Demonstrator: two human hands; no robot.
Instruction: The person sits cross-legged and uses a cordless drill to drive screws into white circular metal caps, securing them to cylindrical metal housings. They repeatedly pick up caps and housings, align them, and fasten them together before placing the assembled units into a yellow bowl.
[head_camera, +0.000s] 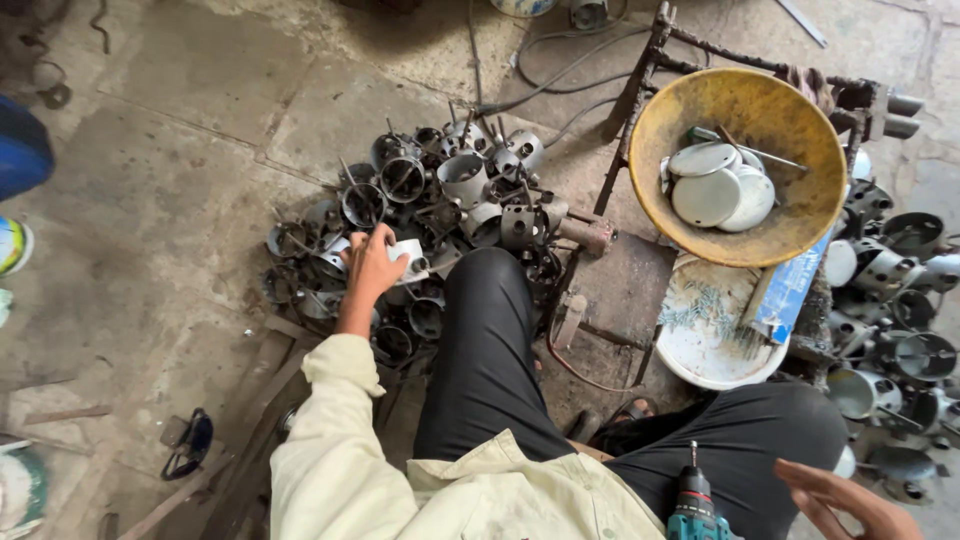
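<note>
My left hand (372, 268) reaches down with its fingers closed round a small metal cup (410, 258) atop the pile of metal cups (440, 210) on the floor — my right hand (835, 498) hovers spread, empty, beside the cordless drill (694, 510) upright near my lap.

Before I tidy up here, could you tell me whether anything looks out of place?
The cordless drill sits unheld in the person's lap, beside the open right hand. The left hand grips one metal cup from the jumbled pile.
</note>
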